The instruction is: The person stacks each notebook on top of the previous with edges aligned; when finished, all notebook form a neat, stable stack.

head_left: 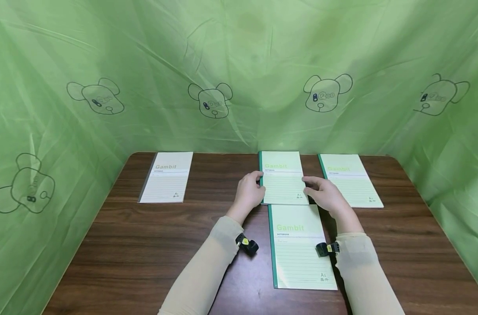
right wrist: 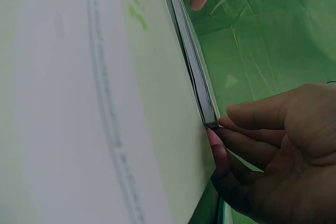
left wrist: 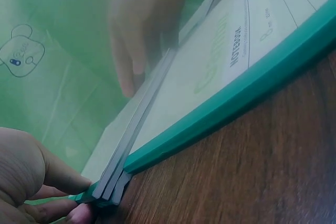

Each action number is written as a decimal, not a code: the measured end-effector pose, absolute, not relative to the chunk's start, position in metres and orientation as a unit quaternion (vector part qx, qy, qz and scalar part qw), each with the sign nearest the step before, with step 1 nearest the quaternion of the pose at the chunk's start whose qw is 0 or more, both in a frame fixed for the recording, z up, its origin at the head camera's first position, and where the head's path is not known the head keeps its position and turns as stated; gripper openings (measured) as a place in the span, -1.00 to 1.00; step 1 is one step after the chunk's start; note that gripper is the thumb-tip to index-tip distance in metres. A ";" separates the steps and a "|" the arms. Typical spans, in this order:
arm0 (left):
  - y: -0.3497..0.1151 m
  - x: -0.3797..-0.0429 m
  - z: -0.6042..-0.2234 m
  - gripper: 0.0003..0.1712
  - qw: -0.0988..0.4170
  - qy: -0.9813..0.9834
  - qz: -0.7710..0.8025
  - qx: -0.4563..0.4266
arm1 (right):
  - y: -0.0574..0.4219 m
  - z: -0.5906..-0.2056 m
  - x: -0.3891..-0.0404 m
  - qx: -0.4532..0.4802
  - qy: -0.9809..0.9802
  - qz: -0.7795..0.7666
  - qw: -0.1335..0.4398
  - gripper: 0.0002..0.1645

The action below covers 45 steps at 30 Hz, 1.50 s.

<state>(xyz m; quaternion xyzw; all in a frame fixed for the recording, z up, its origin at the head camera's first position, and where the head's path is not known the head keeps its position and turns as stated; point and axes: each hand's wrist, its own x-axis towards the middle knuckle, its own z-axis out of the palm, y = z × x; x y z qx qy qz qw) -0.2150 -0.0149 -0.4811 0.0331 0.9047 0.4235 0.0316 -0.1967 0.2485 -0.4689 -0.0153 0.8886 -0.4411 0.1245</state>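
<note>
Green-spined stack (head_left: 281,186): is held at the back of the table (head_left: 164,245), just behind the front notebook (head_left: 299,251).
Left hand (head_left: 247,193): spine edge is pinched by thumb and fingers.
Right hand (head_left: 324,195): opposite edge is pinched likewise.
Stacked layers (left wrist: 135,124): could be slid askew if edges are squeezed unevenly.

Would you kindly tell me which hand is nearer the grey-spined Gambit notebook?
Left. The left hand is to the right of the grey-spined Gambit notebook; the right hand is farther right, beyond the green-spined notebook between them.
</note>
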 end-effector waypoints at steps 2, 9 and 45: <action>-0.015 -0.215 -0.481 -0.47 0.028 0.905 0.424 0.036 | 0.247 -0.469 -0.197 -0.018 0.890 -0.440 0.122 -0.38; -0.012 -0.212 -0.479 -0.48 0.027 0.902 0.429 0.038 | 0.245 -0.469 -0.197 -0.015 0.887 -0.445 0.122 -0.37; -0.006 -0.210 -0.477 -0.53 0.025 0.889 0.456 0.017 | 0.239 -0.462 -0.194 -0.002 0.874 -0.469 0.124 -0.36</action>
